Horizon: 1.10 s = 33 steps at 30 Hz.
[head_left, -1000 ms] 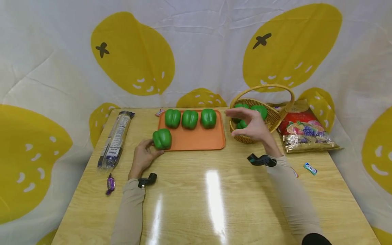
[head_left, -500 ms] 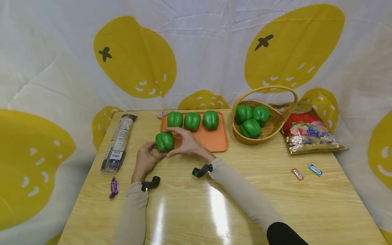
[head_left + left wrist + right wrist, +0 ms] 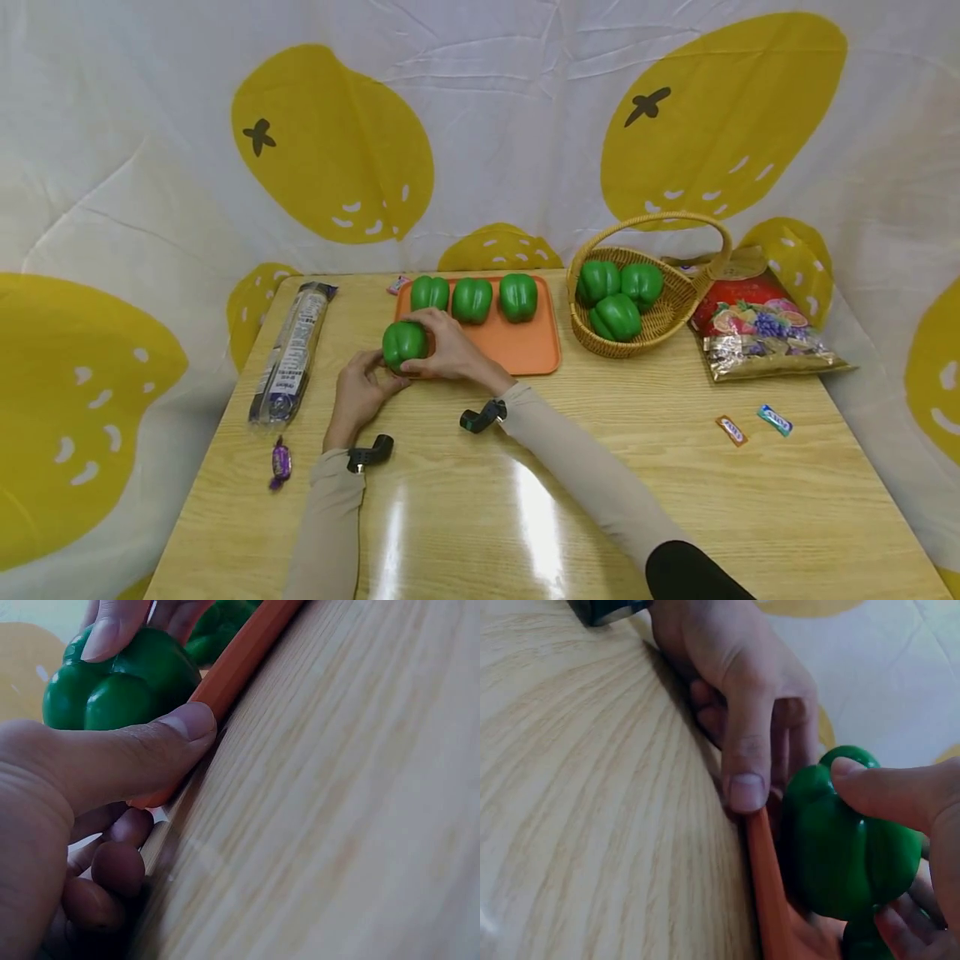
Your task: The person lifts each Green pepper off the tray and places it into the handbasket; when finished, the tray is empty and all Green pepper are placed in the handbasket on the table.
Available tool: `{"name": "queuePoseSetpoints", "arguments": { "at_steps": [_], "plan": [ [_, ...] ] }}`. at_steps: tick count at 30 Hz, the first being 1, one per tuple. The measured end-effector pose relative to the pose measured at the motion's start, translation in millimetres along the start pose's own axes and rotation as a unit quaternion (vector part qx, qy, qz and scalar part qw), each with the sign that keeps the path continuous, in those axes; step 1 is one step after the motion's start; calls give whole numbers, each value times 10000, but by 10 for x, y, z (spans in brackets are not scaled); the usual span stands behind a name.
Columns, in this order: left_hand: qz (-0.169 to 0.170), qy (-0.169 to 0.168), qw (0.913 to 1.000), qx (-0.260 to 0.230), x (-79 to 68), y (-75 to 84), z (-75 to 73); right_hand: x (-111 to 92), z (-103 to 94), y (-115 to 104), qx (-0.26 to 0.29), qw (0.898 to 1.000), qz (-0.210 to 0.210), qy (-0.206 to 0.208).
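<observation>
In the head view, my left hand (image 3: 360, 396) holds the front left corner of the orange tray (image 3: 528, 350). The left wrist view has its thumb (image 3: 169, 735) on the tray's rim, the other fingers curled below. My right hand (image 3: 453, 346) grips a green bell pepper (image 3: 401, 343) at that corner, thumb and fingers on opposite sides. Whether the pepper touches the tray floor is hidden. Three more green bell peppers, such as the middle one (image 3: 472, 300), line the tray's back side. Right of the tray, a wicker basket (image 3: 678, 304) contains three green bell peppers (image 3: 615, 317).
A long clear-wrapped packet (image 3: 292, 354) lies left of the tray, with a purple-wrapped candy (image 3: 281, 462) in front. Behind the basket's right side rests a red and gold candy bag (image 3: 765, 321). Two small wrapped candies, one orange (image 3: 731, 430), one blue (image 3: 775, 420), lie at right.
My right hand has moved left from above the basket to the pepper at the tray's front left corner and closed its fingers on it. My left hand stays at that corner.
</observation>
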<state>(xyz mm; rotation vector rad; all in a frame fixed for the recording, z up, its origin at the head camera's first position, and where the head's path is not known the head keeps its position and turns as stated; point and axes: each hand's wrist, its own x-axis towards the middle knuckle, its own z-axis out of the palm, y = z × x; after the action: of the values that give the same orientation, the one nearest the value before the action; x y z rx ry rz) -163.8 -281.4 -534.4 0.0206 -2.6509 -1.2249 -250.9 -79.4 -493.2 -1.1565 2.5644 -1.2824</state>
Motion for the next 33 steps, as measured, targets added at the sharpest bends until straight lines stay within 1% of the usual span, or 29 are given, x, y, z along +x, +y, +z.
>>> {"name": "queuePoseSetpoints", "arguments": {
  "at_steps": [3,6,8,10,12,14,16,19,22,24,27,30,33],
  "plan": [
    [-30,-6,10000,29,-1,18,5,-19,-17,-1,158,9998,-51,-107],
    [-17,7,10000,47,-1,20,15,-68,-57,22,497,9984,-217,-152],
    [-28,7,10000,19,1,19,21,-129,-146,21,809,9961,-304,-178],
    [-49,12,10000,-50,-3,14,26,-219,-309,-6,1149,9923,-417,-207],
    [-113,1,9999,-95,-9,10,30,-333,-563,-61,1418,9883,-532,-182],
    [-185,-16,9997,-147,-18,10,30,-464,-885,-127,1724,9820,-767,-32],
    [-260,-48,9996,-141,-24,17,23,-617,-1263,-181,1873,9776,-953,130],
    [-327,-67,9994,-87,-26,29,2,-861,-1848,-186,2079,9686,-1282,464],
    [-342,-42,9994,-30,-24,34,-18,-1115,-2378,-117,2142,9642,-1352,782],
    [-324,-24,9995,-22,-19,39,-25,-1283,-2654,-24,2150,9623,-1296,1050],
    [-275,-8,9996,-35,-15,47,-22,-1526,-2928,164,2204,9590,-1022,1457],
    [-197,-19,9998,-23,-14,43,-4,-1750,-3048,387,2199,9568,-575,1815],
    [-185,-30,9998,-33,-22,39,20,-1939,-3063,617,2337,9503,-49,2058]
  ]
}}
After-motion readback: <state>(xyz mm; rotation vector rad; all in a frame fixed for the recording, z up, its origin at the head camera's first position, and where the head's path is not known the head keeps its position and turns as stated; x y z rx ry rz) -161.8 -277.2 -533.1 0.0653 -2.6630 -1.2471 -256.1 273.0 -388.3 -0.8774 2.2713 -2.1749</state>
